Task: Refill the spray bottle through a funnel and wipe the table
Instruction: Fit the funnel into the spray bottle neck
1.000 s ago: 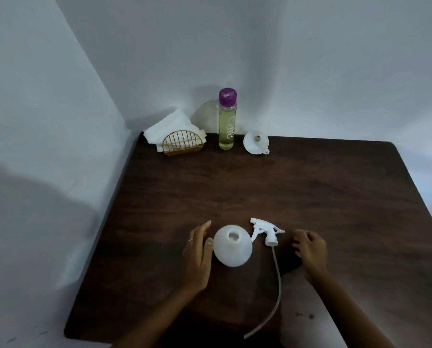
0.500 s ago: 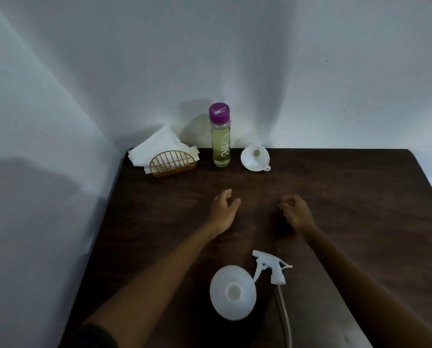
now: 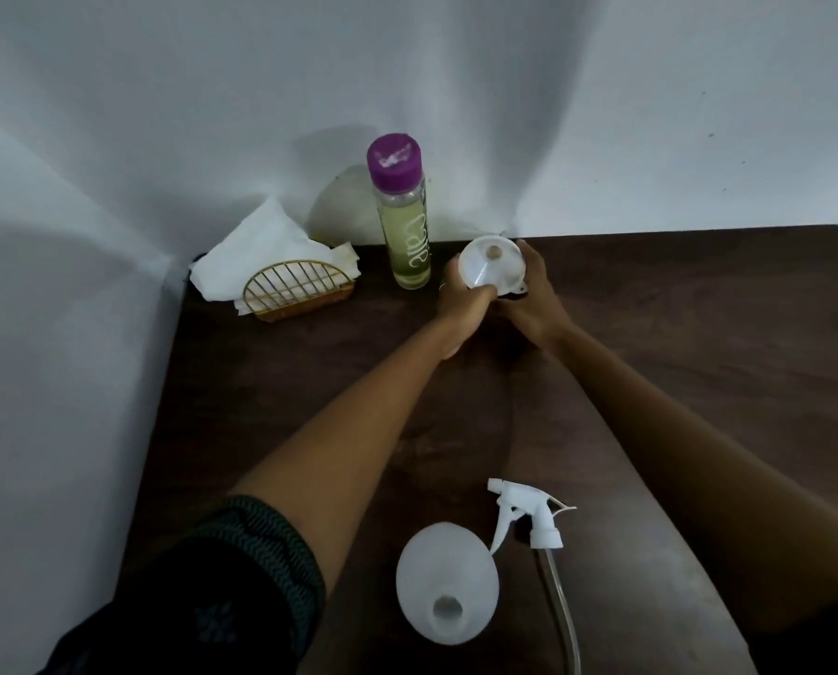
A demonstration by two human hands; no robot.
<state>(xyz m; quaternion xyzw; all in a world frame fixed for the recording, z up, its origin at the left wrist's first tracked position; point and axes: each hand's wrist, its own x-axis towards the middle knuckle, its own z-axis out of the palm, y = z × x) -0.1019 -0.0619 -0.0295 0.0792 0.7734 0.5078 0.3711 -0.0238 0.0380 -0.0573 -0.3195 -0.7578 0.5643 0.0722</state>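
Two hands meet at upper centre of the frame on one white plastic funnel [image 3: 490, 267], held near the far edge of the dark wooden bench [image 3: 699, 333]. The left hand [image 3: 463, 299] has its grip curled round the funnel's rim; the right hand [image 3: 533, 294] cups its other side, fingers bent against it. One clear bottle of yellow liquid with a purple cap [image 3: 402, 216] stands just left. One gold wire holder of white napkins [image 3: 285, 280] sits at the upper-left corner. At lower centre stand one uncapped white spray bottle [image 3: 446, 591] and one detached white trigger head with tube [image 3: 533, 518]. Both forearms stretch across the open middle.
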